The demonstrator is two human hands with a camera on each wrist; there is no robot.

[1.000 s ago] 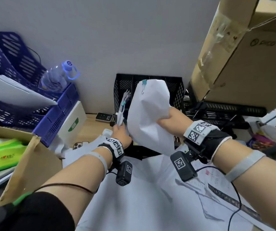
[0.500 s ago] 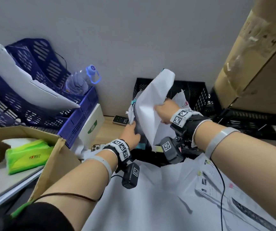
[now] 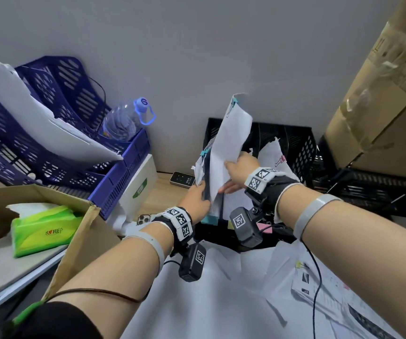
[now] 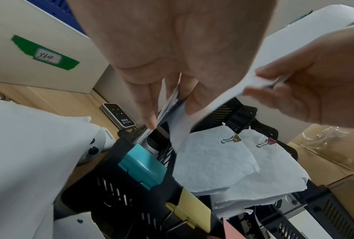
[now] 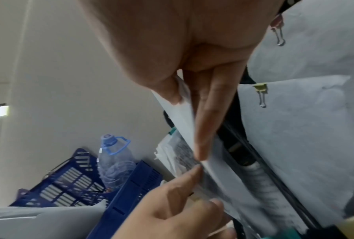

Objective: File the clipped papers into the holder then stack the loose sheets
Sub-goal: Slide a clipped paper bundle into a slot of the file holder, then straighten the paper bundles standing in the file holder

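My right hand [image 3: 227,176] pinches a white clipped bundle [image 3: 231,140] between thumb and fingers, upright and edge-on over the left end of the black mesh holder [image 3: 297,145]. A teal binder clip [image 3: 233,104] sits at the bundle's top corner. My left hand [image 3: 200,192] pinches the edge of printed papers [image 5: 182,150] standing in the leftmost slot, just left of the bundle. Two more bundles, with a gold clip [image 4: 232,139] and a pink clip [image 4: 267,142], lean in the slots to the right. Loose sheets [image 3: 221,289] cover the desk under my forearms.
Blue stacking trays [image 3: 50,148] with paper and a water bottle [image 3: 123,121] stand at the left. A white box [image 3: 139,189], a small Wi-Fi device [image 3: 182,179] and a phone [image 3: 145,218] lie beside the holder. A large cardboard box [image 3: 380,94] overhangs on the right; a tissue pack [image 3: 42,231] lies front left.
The right hand has turned the bundle edge-on and brought it left and down toward the leftmost slot. The left hand has stayed at that slot. The head view has shifted.
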